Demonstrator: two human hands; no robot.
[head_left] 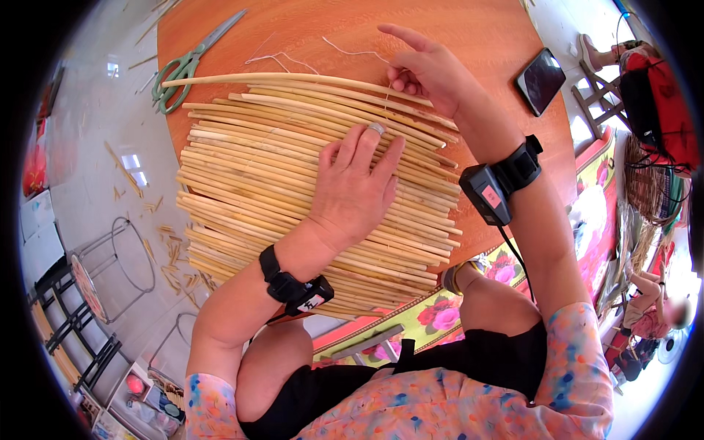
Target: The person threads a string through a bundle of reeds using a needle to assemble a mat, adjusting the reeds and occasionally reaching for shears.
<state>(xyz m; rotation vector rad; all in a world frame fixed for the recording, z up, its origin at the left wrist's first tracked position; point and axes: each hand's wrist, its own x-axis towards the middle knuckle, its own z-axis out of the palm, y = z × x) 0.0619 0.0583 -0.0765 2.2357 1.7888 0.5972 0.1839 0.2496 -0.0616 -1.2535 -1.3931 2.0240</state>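
Observation:
A mat of pale reed sticks [249, 158], laid side by side and bound with thin thread, covers much of the orange table. My left hand [356, 183] lies on the sticks with its fingers spread, a ring on one of them. Above the mat's far edge, my right hand [429, 73] pinches a white thread [352, 52], its index finger stretched out. A short length of this thread runs down from the curled fingers to the sticks; its loose part trails left across the table. One curved stick [293, 77] forms the far edge and sticks out leftward.
Green-handled scissors [192, 62] lie at the far left, close to the protruding stick. A black phone [541, 82] rests near the right edge of the table [308, 22]. Cut stick pieces [172, 257] litter the floor beside a wire stool frame. Another person sits far right.

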